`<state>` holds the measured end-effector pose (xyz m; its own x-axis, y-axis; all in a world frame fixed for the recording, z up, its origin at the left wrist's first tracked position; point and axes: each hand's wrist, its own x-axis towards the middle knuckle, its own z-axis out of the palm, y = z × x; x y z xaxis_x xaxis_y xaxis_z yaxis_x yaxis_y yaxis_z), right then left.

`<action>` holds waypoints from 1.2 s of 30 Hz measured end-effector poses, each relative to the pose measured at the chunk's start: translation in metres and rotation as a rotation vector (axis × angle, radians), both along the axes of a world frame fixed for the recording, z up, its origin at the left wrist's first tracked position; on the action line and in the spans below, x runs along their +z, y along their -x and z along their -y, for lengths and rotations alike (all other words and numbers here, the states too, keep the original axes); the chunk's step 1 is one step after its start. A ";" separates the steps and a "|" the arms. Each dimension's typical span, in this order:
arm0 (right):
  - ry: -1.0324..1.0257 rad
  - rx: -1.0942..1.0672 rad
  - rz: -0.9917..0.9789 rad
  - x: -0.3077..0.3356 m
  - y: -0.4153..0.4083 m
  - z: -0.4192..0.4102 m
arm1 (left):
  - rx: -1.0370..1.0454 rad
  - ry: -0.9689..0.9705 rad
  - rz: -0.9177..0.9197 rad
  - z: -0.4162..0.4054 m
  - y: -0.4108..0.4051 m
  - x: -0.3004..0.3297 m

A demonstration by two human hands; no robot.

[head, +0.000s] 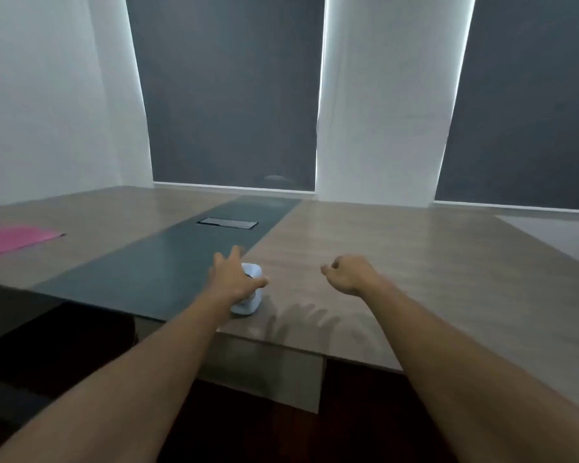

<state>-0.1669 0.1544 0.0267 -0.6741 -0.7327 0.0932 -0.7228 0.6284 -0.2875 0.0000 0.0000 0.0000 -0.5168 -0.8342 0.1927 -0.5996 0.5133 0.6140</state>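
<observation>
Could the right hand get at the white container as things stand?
Probably yes: bare table lies between the right hand and the white container; only the left hand, over its top, would crowd the grip.

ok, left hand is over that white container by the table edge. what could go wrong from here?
1. The white container stands near the front edge of the table. The left hand covers it with fingers spread, not visibly wrapped round it, so a nudge could tip it or push it off.
2. The hand hides its top, so a spill is possible if it is unlidded.
3. The right hand is curled and apart, not placed to steady it.
</observation>
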 end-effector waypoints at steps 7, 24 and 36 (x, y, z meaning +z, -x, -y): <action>0.089 0.021 0.101 -0.012 -0.004 0.014 | 0.082 -0.017 -0.201 0.014 0.001 -0.024; 0.462 -0.030 0.996 -0.016 0.002 0.009 | -0.018 -0.646 -0.685 -0.018 0.080 -0.005; 0.747 -0.179 1.175 -0.036 0.034 -0.028 | -0.251 -0.609 -0.637 -0.060 0.120 -0.009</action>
